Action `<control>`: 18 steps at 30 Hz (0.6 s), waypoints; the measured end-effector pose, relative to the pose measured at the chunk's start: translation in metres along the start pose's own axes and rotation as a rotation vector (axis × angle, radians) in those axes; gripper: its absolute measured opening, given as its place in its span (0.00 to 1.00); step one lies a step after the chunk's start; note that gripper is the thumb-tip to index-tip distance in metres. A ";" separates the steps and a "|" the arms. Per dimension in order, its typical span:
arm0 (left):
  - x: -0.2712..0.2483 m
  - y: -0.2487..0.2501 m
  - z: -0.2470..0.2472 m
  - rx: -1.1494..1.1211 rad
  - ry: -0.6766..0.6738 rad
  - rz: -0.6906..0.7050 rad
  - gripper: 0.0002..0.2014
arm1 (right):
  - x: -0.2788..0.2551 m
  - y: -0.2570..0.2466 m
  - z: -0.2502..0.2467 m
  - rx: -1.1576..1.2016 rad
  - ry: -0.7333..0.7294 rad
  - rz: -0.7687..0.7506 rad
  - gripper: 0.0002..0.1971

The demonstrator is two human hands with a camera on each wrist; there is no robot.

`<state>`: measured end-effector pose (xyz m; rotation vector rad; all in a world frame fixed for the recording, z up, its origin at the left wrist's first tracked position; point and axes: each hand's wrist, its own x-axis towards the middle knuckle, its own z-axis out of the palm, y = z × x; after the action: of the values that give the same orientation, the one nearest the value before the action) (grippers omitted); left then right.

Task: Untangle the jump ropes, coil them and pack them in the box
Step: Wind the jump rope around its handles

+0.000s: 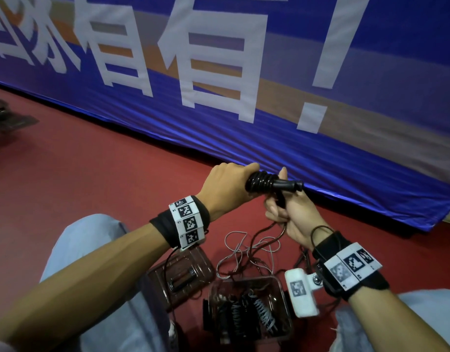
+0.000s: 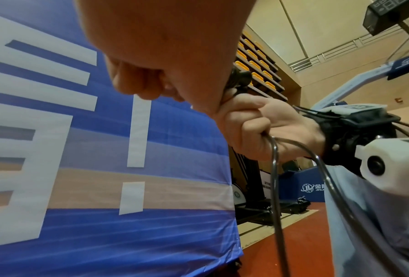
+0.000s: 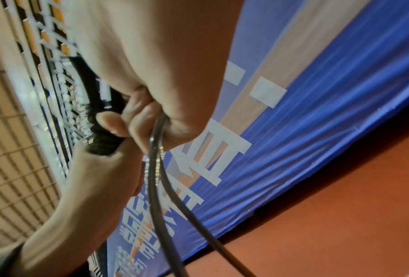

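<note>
Step in hand: winding one jump rope round its own handles, held above the floor in front of the blue banner.

Item 1, left: lid of the box, lying on the red floor beside the person's left knee, with one coiled rope on it.

Item 2: left hand, fingers curled round the wound end of the handles. Its grip is closed on the bundle. Advice: keep this hand steady as the anchor, with the thumb over the last turn so the coils cannot slacken.

Item 3: black coil, several tight turns side by side round the handles, whose bare ends stick out to the right.

Item 4: right hand, just below the handles, fingers pinching the dark cord that trails down. Advice: feed the cord under light tension, laying each turn against the one before and never across it.

Item 5: loose tangle of dark and pale cords on the floor between the knees. Judgement: the trailing cord may snag here, so draw it free slowly.

Item 6: clear box, near the right knee, already holding several coiled ropes.
</note>
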<state>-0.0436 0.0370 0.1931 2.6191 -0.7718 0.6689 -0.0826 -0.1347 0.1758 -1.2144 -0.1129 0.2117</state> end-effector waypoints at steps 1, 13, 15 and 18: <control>0.001 0.002 0.002 0.029 -0.042 -0.065 0.17 | 0.002 0.001 0.002 -0.034 0.062 -0.013 0.28; 0.006 -0.004 0.039 0.190 -0.276 -0.341 0.17 | 0.012 0.033 0.000 -0.594 0.238 0.023 0.17; 0.004 -0.002 0.043 0.226 -0.322 -0.333 0.16 | 0.010 0.035 -0.007 -0.720 0.226 0.000 0.18; 0.002 0.000 0.047 0.250 -0.447 -0.317 0.17 | 0.006 0.036 -0.018 -0.857 0.204 -0.025 0.20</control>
<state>-0.0260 0.0161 0.1545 3.0752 -0.3794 0.0917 -0.0771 -0.1376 0.1355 -2.0779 -0.0371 0.0045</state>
